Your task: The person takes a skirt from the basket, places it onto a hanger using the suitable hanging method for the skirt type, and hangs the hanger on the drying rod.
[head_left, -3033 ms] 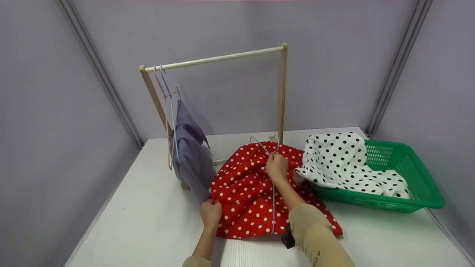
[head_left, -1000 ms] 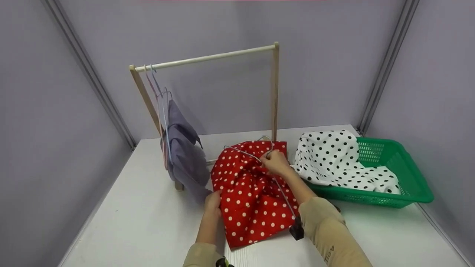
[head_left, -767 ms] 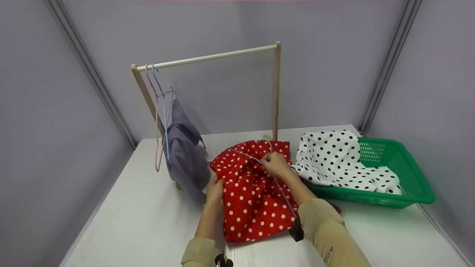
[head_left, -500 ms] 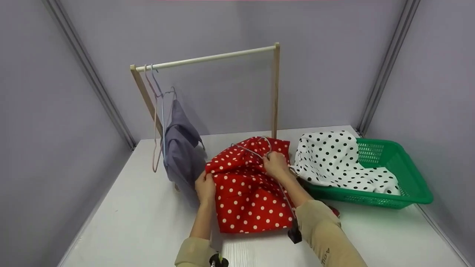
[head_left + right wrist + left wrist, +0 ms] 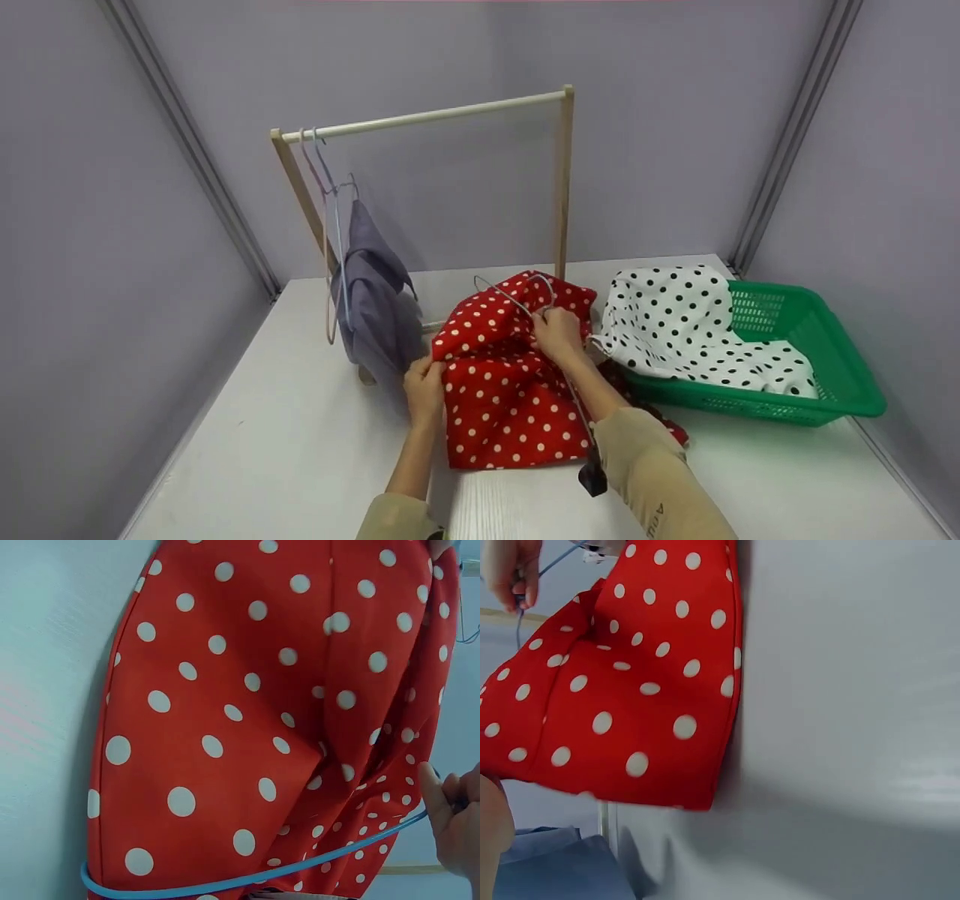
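A red polka-dot cloth garment (image 5: 495, 405) lies rumpled at the middle of the table, its lower front edge spread toward me. My left hand (image 5: 424, 386) pinches its left edge between thumb and fingers. In the head view my right hand (image 5: 559, 334) grips a thin blue-grey hanger (image 5: 506, 296) just below its hook. One arm of that hanger reaches up and left across the red cloth; the other runs down toward my right sleeve. From the right wrist camera, the blue hanger (image 5: 300, 864) crosses over the cloth, and its rounded end sits at the cloth's edge.
A wooden rack (image 5: 427, 118) stands behind, with a pink hanger (image 5: 327, 300), a blue hanger (image 5: 341, 247) and a grey-purple garment (image 5: 375, 300) at its left end. On the right, a green basket (image 5: 847, 360) holds a white cloth with black dots (image 5: 675, 322).
Over three seconds my left hand has shifted up along the cloth's left edge. The hanger has tipped, its upper arm swinging left. The cloth's right side has drawn inward. Both hands keep hold.
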The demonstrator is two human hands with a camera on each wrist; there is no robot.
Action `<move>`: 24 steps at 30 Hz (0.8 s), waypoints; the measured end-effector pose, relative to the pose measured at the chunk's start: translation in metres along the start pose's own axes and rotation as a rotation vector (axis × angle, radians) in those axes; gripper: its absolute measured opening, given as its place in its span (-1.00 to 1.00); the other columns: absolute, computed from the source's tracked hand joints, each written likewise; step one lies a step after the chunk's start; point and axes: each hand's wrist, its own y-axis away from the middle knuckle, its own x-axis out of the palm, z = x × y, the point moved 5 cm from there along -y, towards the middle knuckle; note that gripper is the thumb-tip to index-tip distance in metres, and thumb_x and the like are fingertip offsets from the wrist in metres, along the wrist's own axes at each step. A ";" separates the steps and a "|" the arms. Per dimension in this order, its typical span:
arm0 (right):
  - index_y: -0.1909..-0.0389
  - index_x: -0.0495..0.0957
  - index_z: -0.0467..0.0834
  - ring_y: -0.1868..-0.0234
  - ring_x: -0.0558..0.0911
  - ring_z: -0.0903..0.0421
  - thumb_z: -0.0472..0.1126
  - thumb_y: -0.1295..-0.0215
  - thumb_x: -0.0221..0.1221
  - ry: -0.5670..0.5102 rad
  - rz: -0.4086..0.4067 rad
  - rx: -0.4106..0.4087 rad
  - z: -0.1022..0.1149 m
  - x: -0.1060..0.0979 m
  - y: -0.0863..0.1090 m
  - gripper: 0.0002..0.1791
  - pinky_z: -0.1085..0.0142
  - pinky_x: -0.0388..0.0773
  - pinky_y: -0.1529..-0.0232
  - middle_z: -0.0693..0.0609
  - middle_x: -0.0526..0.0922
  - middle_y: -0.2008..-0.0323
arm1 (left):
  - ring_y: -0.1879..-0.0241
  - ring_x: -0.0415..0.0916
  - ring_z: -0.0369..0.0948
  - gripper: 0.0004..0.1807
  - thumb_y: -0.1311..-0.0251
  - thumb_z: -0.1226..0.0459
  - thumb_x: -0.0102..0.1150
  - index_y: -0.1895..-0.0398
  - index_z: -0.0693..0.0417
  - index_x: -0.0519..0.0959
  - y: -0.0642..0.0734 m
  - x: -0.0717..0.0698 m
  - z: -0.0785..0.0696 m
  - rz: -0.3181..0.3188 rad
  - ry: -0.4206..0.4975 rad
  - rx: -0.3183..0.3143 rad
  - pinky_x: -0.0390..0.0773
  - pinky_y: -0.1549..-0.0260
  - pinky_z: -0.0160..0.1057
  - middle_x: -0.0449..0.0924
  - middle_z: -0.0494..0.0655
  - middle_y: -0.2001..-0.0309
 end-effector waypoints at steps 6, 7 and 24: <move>0.49 0.60 -0.37 0.67 0.64 0.04 -0.34 -0.23 0.08 -0.061 0.018 -0.024 0.000 0.001 0.001 -0.80 0.37 0.51 0.63 -0.06 0.58 0.63 | 0.61 0.28 -0.20 -0.70 -0.22 0.34 -0.13 0.65 0.29 0.39 -0.003 0.002 0.000 0.131 0.245 -0.280 0.33 0.58 -0.33 0.40 -0.01 0.60; 0.47 0.60 -0.38 0.66 0.64 0.03 -0.34 -0.24 0.08 -0.070 0.026 -0.014 0.000 0.001 0.001 -0.80 0.38 0.51 0.64 -0.06 0.58 0.63 | 0.61 0.27 -0.23 -0.66 -0.31 0.23 -0.16 0.59 0.22 0.41 -0.006 0.004 0.007 0.130 0.286 -0.351 0.35 0.56 -0.34 0.38 -0.05 0.61; 0.42 0.61 -0.40 0.69 0.62 0.04 -0.33 -0.25 0.07 -0.006 0.062 -0.040 0.000 0.001 0.003 -0.79 0.17 0.56 0.28 -0.14 0.64 0.51 | -0.13 0.33 0.03 -0.62 -0.32 0.27 -0.03 -0.07 0.41 0.45 -0.042 0.020 -0.006 0.127 0.259 -0.299 0.28 -0.09 -0.08 0.39 0.21 -0.15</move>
